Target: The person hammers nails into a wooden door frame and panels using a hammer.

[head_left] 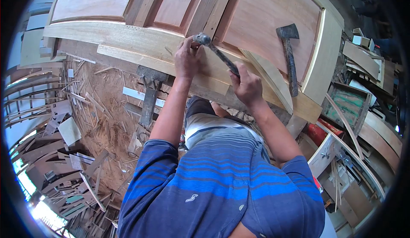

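Gripping a hammer (223,60) by its handle, the right hand (247,84) is closed in the head view, over the near edge of a panelled wooden frame (128,35). The hammer's head is beside the fingertips of the left hand (187,62). That hand has its fingers bent at the frame's edge; whether they pinch anything, I cannot tell. Right of the hammer, a pale wood strip (272,80) lies slantwise, and a hatchet (290,56) rests on the right panel.
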A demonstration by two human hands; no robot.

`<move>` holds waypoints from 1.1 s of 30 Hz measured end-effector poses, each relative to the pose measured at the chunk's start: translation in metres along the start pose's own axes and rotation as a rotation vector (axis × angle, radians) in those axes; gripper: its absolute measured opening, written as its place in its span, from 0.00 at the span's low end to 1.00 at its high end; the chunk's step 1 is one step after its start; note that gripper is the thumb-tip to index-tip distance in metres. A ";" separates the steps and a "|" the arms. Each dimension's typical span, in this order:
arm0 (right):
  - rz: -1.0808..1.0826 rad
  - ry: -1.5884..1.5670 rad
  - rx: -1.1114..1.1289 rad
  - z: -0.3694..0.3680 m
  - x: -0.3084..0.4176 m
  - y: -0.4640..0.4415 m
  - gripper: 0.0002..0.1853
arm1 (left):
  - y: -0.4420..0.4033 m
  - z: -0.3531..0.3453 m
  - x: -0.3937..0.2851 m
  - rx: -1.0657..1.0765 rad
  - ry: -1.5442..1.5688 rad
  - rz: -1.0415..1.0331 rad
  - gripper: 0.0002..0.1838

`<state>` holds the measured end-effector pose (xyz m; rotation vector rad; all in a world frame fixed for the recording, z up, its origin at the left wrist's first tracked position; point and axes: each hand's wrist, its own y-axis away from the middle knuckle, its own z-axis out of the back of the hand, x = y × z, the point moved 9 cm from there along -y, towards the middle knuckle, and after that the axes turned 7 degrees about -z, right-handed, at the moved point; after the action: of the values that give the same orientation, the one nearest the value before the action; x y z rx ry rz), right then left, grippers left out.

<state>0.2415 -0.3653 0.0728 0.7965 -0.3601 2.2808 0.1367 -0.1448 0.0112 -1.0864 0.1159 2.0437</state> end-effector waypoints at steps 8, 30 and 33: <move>0.051 -0.165 -0.094 0.025 0.021 -0.001 0.17 | 0.002 0.006 0.009 -0.094 0.216 0.129 0.31; 0.093 -0.127 -0.096 0.010 0.021 0.004 0.15 | -0.001 0.022 -0.002 -0.230 0.026 -0.025 0.32; 0.006 0.143 0.042 -0.026 -0.019 0.005 0.15 | 0.002 0.020 -0.004 -0.242 0.022 -0.027 0.32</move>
<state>0.2380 -0.3674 0.0405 0.6493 -0.2504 2.3411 0.1233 -0.1406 0.0258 -1.2497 -0.1379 2.0596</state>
